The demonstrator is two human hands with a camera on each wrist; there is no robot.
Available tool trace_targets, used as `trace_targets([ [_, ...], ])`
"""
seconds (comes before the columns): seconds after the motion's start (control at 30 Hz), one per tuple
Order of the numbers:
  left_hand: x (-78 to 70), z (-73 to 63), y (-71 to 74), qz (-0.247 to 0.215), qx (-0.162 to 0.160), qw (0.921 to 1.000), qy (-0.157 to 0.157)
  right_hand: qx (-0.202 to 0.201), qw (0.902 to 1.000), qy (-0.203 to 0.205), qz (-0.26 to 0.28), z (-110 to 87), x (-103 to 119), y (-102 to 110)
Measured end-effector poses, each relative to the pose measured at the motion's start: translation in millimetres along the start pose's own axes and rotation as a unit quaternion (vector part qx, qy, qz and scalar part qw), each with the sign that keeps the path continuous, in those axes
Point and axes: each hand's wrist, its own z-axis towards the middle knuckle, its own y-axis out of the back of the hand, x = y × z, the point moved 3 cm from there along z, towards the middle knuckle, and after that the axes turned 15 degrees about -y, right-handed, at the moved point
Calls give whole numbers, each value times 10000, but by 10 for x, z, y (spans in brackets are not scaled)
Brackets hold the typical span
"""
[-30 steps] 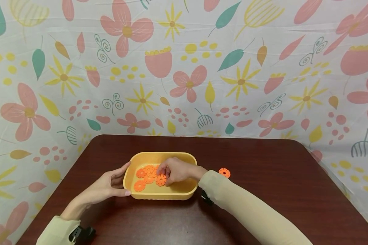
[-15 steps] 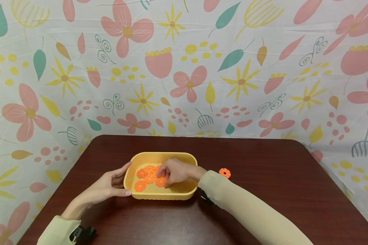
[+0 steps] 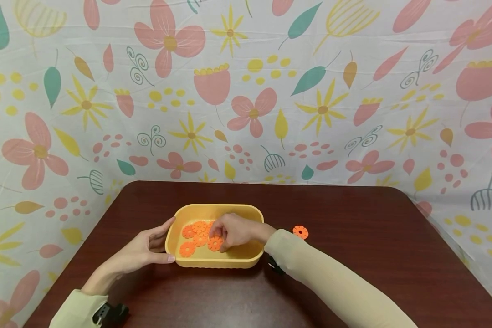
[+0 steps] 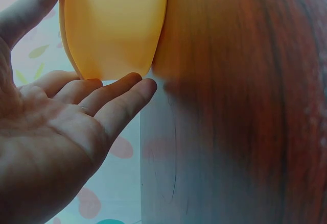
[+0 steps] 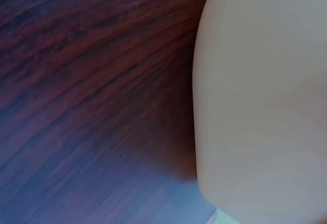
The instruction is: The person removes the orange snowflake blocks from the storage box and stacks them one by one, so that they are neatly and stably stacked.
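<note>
Your left hand point(image 3: 137, 248) spans the left end of the yellow tray point(image 3: 217, 263), with the fingers point(image 4: 122, 104) fairly straight and spread wide from the thumb. In the left wrist view their tips rest against the outside of the tray's end wall. Your right hand point(image 3: 237, 229) reaches in over the tray's right side, fingers curled and only slightly parted from the thumb, gripping one notched orange disc point(image 3: 214, 244) at its edge, low in the tray. The other orange discs point(image 3: 187, 249) lie to its left, most of them overlapping. A lone orange disc point(image 3: 296, 231) rests on the table point(image 3: 344, 255), right of the tray, just beyond your right sleeve point(image 5: 255, 106). That sleeve fills much of the right wrist view, hiding your right fingers there.
</note>
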Motion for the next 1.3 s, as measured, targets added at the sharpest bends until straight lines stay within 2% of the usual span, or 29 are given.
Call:
trace_targets([
  [0.37, 26, -14, 8, -59, 74, 9999, -57, -61, 9998, 128, -137, -55, 46, -24],
  [0.67, 52, 5, 8, 45, 26, 10000, 15, -199, 9996, 24, 182, -39, 20, -2],
  [0.8, 63, 10, 5, 6, 45, 10000, -4, -183, 9996, -72, 222, -37, 16, 11],
  [1.3, 59, -2, 10, -39, 38, 10000, -3, -30, 9994, 2, 357, -38, 37, -7],
])
